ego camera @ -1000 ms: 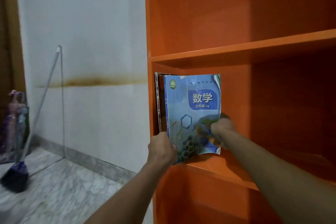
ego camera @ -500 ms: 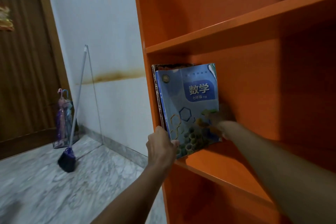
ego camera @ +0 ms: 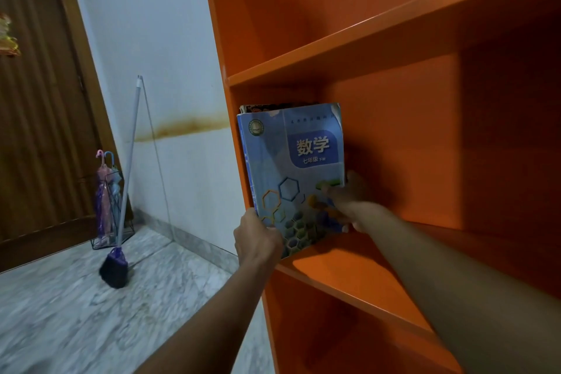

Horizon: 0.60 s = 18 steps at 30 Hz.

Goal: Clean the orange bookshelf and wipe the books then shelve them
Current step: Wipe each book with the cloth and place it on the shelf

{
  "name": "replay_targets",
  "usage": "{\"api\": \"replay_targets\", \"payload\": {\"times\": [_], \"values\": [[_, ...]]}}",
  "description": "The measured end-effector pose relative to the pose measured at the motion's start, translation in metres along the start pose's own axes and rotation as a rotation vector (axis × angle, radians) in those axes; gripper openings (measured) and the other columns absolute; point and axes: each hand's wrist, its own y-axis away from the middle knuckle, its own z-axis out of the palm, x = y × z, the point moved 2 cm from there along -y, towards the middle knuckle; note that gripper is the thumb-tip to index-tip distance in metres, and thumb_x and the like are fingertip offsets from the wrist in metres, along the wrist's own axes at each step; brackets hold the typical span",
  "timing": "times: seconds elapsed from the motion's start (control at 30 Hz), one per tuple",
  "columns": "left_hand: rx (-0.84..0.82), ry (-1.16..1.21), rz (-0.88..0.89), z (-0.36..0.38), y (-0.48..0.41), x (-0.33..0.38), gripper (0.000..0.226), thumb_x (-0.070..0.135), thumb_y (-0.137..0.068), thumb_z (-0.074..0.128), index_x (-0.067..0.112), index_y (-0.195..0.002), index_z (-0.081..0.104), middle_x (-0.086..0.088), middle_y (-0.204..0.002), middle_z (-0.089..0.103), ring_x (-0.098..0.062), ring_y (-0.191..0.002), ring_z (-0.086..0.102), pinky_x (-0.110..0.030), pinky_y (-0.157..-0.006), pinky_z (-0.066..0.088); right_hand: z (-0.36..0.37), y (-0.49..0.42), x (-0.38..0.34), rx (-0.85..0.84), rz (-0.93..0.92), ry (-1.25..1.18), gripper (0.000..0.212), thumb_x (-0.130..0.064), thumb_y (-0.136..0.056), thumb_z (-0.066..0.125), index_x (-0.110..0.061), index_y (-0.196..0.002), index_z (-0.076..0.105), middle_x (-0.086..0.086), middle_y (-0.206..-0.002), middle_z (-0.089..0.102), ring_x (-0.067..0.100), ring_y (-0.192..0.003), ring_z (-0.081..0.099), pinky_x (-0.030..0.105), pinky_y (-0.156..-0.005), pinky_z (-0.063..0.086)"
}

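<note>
The blue maths book point(ego camera: 291, 173) now stands more upright against the orange bookshelf's point(ego camera: 349, 48) left wall, left hand point(ego camera: 258, 237) gripping its lower corner, right hand point(ego camera: 349, 200) pressing its cover, so shelving looks nearly finished.

blue book point(ego camera: 291, 173) on orange shelf point(ego camera: 358, 276)

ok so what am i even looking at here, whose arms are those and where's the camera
The camera is worn on a person's head, so you see their own two bare arms reaching forward. No robot here. The left hand grips the lower left corner of a blue book, and the right hand holds its right edge. The book stands on a shelf of the orange bookshelf, against its left wall, with another book behind it. A broom leans on the wall to the left.
</note>
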Motion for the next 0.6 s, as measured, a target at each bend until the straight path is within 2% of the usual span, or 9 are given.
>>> {"api": "replay_targets", "payload": {"times": [0.13, 0.23, 0.3, 0.37, 0.47, 0.6], "values": [[0.006, 0.003, -0.006, -0.001, 0.0, -0.003, 0.022, 0.007, -0.094, 0.06, 0.007, -0.116, 0.057, -0.013, -0.115, 0.066, -0.03, -0.101, 0.067, -0.044, -0.08, 0.061, 0.006, -0.001, -0.001, -0.002, 0.0, 0.021, 0.027, -0.022, -0.086, 0.069, -0.019, -0.106, 0.051, 0.011, -0.111, 0.061, 0.035, -0.101, 0.06, 0.05, -0.086, 0.055], [0.026, 0.013, -0.009, -0.002, 0.0, -0.005, 0.025, 0.01, -0.094, 0.062, 0.007, -0.119, 0.058, -0.013, -0.116, 0.067, -0.03, -0.101, 0.068, -0.045, -0.081, 0.061, 0.009, -0.001, 0.0, 0.008, -0.007, 0.031, 0.028, -0.023, -0.086, 0.069, -0.018, -0.11, 0.054, 0.012, -0.111, 0.063, 0.037, -0.1, 0.063, 0.045, -0.08, 0.056], [0.051, 0.02, -0.021, -0.004, 0.0, -0.004, 0.028, 0.013, -0.092, 0.065, 0.007, -0.119, 0.062, -0.012, -0.115, 0.069, -0.029, -0.098, 0.069, -0.044, -0.08, 0.061, 0.014, 0.001, 0.001, -0.017, -0.012, 0.0, 0.032, -0.021, -0.085, 0.07, -0.021, -0.114, 0.056, 0.01, -0.112, 0.065, 0.035, -0.102, 0.064, 0.043, -0.082, 0.055], [0.079, 0.01, -0.014, -0.007, -0.001, -0.003, 0.031, 0.016, -0.09, 0.069, 0.006, -0.119, 0.065, -0.012, -0.114, 0.071, -0.027, -0.094, 0.071, -0.042, -0.078, 0.061, 0.022, 0.005, 0.005, -0.063, 0.01, -0.03, 0.045, -0.022, -0.085, 0.072, -0.022, -0.127, 0.054, 0.009, -0.124, 0.062, 0.033, -0.112, 0.061, 0.045, -0.092, 0.051], [0.075, 0.004, -0.002, -0.009, -0.001, -0.002, 0.032, 0.018, -0.09, 0.07, 0.006, -0.12, 0.065, -0.012, -0.115, 0.07, -0.026, -0.094, 0.071, -0.04, -0.078, 0.061, 0.031, 0.012, 0.013, -0.125, 0.062, 0.014, 0.062, -0.028, -0.091, 0.067, -0.018, -0.145, 0.04, 0.008, -0.142, 0.05, 0.03, -0.129, 0.048, 0.036, -0.101, 0.041], [0.062, 0.004, -0.01, -0.01, -0.002, -0.002, 0.031, 0.017, -0.091, 0.068, 0.006, -0.12, 0.065, -0.011, -0.115, 0.07, -0.026, -0.096, 0.07, -0.042, -0.081, 0.061, 0.032, 0.015, 0.015, -0.109, -0.031, 0.047, 0.055, -0.016, -0.09, 0.066, -0.016, -0.141, 0.044, 0.008, -0.137, 0.054, 0.027, -0.121, 0.055, 0.036, -0.096, 0.048]]}}
